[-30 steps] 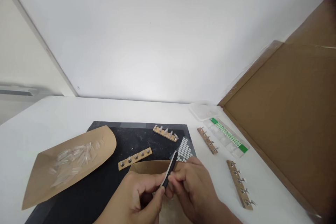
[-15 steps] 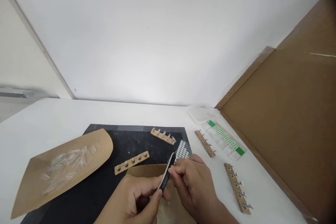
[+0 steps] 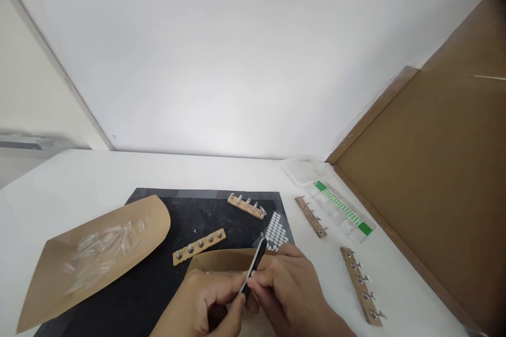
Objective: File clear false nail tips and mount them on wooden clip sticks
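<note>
My left hand [image 3: 211,300] is closed round the lower part of a nail file [image 3: 256,263], black with a pale edge, which slants up and away to the right. Against the file's right side my right hand [image 3: 290,284] has its fingers pinched together. Whatever is between those fingertips is too small and covered to make out. Both hands are over a brown paper tray [image 3: 225,259], mostly hidden beneath them. Just beyond the right hand lies a sheet of white oval stickers [image 3: 276,229].
Clear false nail tips [image 3: 106,242] fill another brown tray [image 3: 47,279] on the left. Wooden strips with metal pegs lie on the black mat [image 3: 158,279] and the white table [image 3: 399,279]. A clear case with a green label [image 3: 343,208] is at right, beside a cardboard wall [image 3: 427,168].
Both hands and the nail file have shifted slightly down. The file's narrow edge faces me more, and the right fingers have slid a little toward its lower end.
</note>
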A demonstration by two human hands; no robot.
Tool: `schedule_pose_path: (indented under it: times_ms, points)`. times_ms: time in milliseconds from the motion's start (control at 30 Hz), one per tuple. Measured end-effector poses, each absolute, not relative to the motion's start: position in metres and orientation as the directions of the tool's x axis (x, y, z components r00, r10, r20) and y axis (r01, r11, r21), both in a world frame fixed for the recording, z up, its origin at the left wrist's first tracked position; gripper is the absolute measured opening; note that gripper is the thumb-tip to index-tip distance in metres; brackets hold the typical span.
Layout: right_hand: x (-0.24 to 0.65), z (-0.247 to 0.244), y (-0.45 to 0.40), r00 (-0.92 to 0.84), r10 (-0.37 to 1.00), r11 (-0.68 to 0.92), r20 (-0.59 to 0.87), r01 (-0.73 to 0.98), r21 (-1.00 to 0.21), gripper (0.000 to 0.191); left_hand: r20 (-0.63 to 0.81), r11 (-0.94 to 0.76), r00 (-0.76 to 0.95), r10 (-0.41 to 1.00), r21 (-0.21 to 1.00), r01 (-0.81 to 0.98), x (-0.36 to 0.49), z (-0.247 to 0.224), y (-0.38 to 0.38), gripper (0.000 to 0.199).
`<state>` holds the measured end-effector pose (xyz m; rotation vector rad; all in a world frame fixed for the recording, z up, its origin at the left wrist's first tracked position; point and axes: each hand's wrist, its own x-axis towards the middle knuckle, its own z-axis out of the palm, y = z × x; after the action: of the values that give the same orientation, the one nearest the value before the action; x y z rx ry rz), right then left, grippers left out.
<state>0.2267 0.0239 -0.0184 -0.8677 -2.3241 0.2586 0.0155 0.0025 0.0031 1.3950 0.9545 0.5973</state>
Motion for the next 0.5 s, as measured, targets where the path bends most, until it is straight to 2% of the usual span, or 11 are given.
schedule_pose_path:
  times_ms: [133, 267, 367, 433, 500]
  points:
    - [0.226, -0.018, 0.024, -0.485, 0.688, 0.713, 0.540, 0.588, -0.381, 0.022, -0.204, 0.119, 0.501, 0.841, 0.973, 0.197, 0.016, 0.004, 0.001, 0.041]
    - [0.226, -0.016, 0.022, -0.585, 0.648, 0.761, 0.487, 0.492, -0.423, 0.023, -0.159, 0.049, 0.498, 0.853, 0.973, 0.226, 0.017, 0.003, 0.002, 0.039]
    - [0.226, -0.016, 0.024, -0.500, 0.716, 0.694, 0.488, 0.590, -0.413, 0.023, -0.129, 0.015, 0.495, 0.859, 0.974, 0.227, 0.018, -0.005, 0.001, 0.039]
    - [0.227, -0.015, 0.026, -0.463, 0.720, 0.679, 0.516, 0.623, -0.388, 0.021, -0.145, 0.019, 0.508, 0.849, 0.969, 0.246, 0.017, -0.011, -0.002, 0.041]
    - [0.228, -0.013, 0.026, -0.484, 0.685, 0.716, 0.545, 0.587, -0.379, 0.020, -0.187, 0.052, 0.512, 0.838, 0.963, 0.266, 0.017, -0.016, -0.006, 0.044]
